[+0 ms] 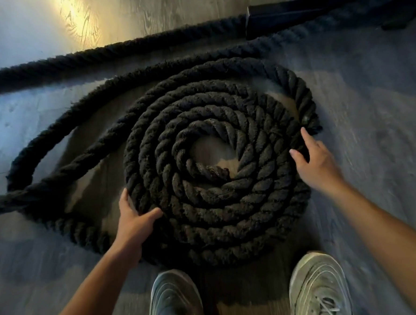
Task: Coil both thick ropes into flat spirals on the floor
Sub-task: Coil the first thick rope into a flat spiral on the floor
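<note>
Rope spiral (205, 206) lies flat on the floor (369, 98), just beyond the shoes (177, 303). The left hand (135, 220) grips its outer turn at the near-left edge, thumb on top, probably to keep the turns tight. The right hand (316, 160), fingers rather straight, presses the right edge. The loose rope (55, 142) lies at the left, not yet wound.

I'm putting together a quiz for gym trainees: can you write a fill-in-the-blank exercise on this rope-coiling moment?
1. The coiled rope lies in a flat ____ on the floor.
2. The left hand grips the coil's ____ turn.
3. The loose loop still to be wound lies on the person's ____ side of the coil.
4. The right hand rests on the coil's ____ edge.

Missing words: spiral; outermost; left; right
</note>
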{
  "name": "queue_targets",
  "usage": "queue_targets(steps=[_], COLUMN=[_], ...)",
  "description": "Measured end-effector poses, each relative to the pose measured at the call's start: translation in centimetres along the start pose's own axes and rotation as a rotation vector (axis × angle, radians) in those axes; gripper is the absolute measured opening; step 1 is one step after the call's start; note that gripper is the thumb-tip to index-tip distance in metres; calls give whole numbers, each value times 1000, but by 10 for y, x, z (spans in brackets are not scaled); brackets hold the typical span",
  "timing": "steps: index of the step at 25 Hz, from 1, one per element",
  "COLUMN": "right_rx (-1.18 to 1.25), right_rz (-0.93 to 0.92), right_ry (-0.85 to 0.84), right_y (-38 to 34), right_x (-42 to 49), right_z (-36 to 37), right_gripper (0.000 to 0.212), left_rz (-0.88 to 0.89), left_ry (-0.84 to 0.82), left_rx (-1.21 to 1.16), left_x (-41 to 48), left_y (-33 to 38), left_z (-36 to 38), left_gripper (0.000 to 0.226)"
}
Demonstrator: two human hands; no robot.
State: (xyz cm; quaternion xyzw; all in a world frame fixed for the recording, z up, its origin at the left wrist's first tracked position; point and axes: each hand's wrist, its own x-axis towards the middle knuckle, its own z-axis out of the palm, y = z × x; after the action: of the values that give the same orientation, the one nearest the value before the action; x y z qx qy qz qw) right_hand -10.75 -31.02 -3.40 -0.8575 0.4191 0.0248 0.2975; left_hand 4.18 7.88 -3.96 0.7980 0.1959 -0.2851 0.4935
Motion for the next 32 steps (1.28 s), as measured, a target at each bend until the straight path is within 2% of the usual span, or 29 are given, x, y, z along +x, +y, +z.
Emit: queue_targets(steps=[2, 4, 7, 10, 14, 17, 21, 25, 29, 32], right_rx=[40, 107, 193, 137, 95, -8, -56, -5, 85, 111], right_rz=[20, 122, 268, 103, 13, -88, -173, -96, 13, 27], right_ry=[41, 117, 225, 304, 287, 311, 226, 90, 219, 395], right_y=[-2, -6, -13, -10, 1, 7, 22, 15, 2, -2], right_x=[4, -10, -64, -113, -102, -79, -20, 21, -18, -78], right_z=[0, 11, 48, 72, 61, 48, 25, 7, 28, 59], right_gripper=[62, 60, 60, 60, 60, 60, 60, 57, 55, 52], left_rz=[-39, -66, -25, 138, 225, 239, 171, 85, 12, 79], left_ry=[-29, -21, 76, 123, 130, 116, 65, 27, 73, 107], left_rx=[18, 78, 40, -29, 137, 150, 66, 68, 91, 63], left_x=[-1, 10, 29, 51, 65, 63, 39, 5, 14, 32], left_y=[-7, -1, 23, 50, 63, 59, 41, 7, 16, 38], left_z=[-1, -5, -8, -6, -2, 0, 4, 7, 6, 4], left_gripper=[116, 120, 109, 77, 64, 66, 78, 87, 87, 84])
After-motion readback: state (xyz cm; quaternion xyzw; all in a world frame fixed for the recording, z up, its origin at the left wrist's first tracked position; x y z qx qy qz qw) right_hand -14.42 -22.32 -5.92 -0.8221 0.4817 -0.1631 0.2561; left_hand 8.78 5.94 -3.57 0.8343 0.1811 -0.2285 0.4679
